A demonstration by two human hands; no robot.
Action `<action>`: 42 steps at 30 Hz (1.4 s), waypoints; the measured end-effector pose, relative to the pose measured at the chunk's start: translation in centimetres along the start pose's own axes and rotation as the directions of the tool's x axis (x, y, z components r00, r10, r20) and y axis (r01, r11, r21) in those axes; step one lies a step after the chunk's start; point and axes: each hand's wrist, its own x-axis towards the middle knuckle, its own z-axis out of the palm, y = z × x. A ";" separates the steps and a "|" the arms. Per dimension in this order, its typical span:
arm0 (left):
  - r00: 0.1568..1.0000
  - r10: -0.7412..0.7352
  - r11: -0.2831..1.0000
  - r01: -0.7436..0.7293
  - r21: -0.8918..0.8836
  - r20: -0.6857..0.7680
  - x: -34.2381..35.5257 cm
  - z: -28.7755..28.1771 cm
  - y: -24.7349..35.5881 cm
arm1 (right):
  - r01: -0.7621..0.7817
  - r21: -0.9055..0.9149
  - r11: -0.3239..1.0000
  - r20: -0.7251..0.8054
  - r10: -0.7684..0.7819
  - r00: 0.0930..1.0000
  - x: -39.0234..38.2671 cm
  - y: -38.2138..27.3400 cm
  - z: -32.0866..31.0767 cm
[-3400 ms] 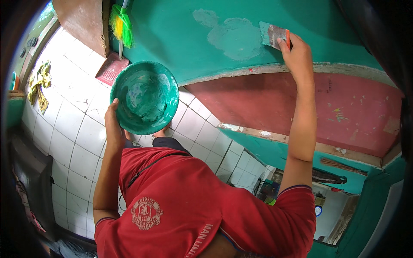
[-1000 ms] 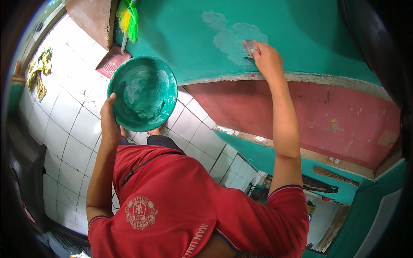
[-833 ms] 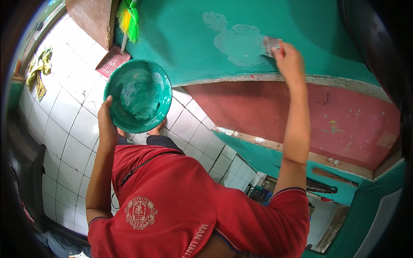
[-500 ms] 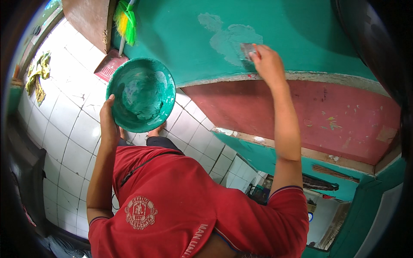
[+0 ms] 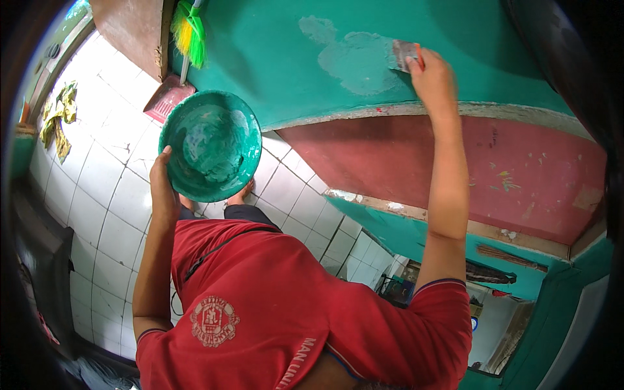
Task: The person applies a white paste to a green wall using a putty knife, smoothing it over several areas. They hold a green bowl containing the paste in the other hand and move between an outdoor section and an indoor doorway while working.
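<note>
My left hand (image 5: 164,185) holds a round green bowl (image 5: 170,140) by its left rim, thumb over the edge and the other fingers hidden beneath. Pale green paste (image 5: 218,153) smears the inside of the bowl. With my right hand (image 5: 434,78) I grip a putty knife (image 5: 405,54), its wide metal blade against the green wall (image 5: 260,58) and a bit of orange-red showing at the handle. Just left of the blade lies an uneven, lighter patch of filler (image 5: 361,62) on the wall.
A red dustpan (image 5: 170,97) and a green-and-yellow broom (image 5: 190,36) lean by the wall. A yellowish cloth (image 5: 60,120) lies on the white tiled floor (image 5: 104,188). Below the green wall runs a ledge (image 5: 507,112), then a red panel (image 5: 390,156). A stick bundle (image 5: 510,257) hangs lower right.
My right hand has moved right and slightly up along the wall with the putty knife, whose blade now sits at the patch's right edge. The bowl has barely shifted.
</note>
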 end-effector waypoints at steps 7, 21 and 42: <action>1.000 0.000 1.000 0.000 -0.030 0.000 -0.5 1.2 0.7 | 0.148 0.106 0.983 -0.032 -0.145 0.989 -0.8 -3.0 2.9; 0.992 0.018 0.999 -0.021 -0.027 -0.126 -1.4 1.5 1.2 | 0.066 0.047 0.997 -0.140 -0.059 0.988 1.9 0.1 2.9; 0.993 -0.048 0.998 0.044 0.044 0.109 0.2 0.7 4.1 | 0.043 0.014 0.999 -0.013 -0.043 0.999 -2.0 4.7 10.2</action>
